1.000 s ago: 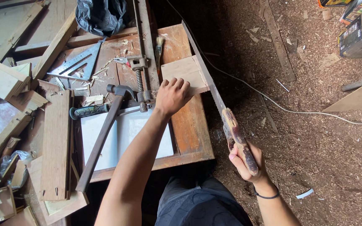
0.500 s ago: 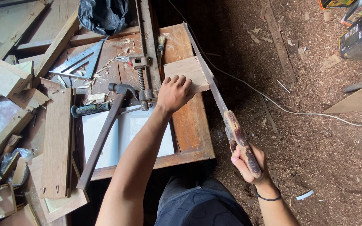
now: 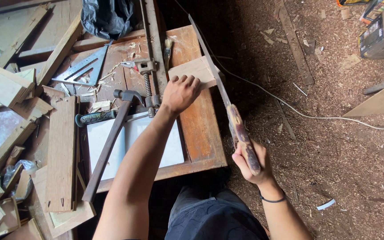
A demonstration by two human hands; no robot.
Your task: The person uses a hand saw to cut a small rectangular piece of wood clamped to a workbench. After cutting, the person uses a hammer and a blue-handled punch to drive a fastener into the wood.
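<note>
Fingers [image 3: 187,82] of left hand [image 3: 181,92] spread flat, pressing on block [image 3: 195,71] at far right corner of bench [image 3: 201,129]. Right hand [image 3: 250,162] off bench's right edge, fingers wrapped tight round saw [image 3: 227,104] handle, blade running along block's right side, touching it. Hammer [image 3: 107,142] and clamp [image 3: 150,84] left of left hand on bench; steel square [image 3: 83,69] farther left. White cable [image 3: 298,111] across sawdust floor, right of bench.

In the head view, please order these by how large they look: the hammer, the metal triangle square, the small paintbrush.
1. hammer, the longest, lying diagonally across the bench
2. metal triangle square, clearly shorter
3. small paintbrush, by far the smallest
</note>
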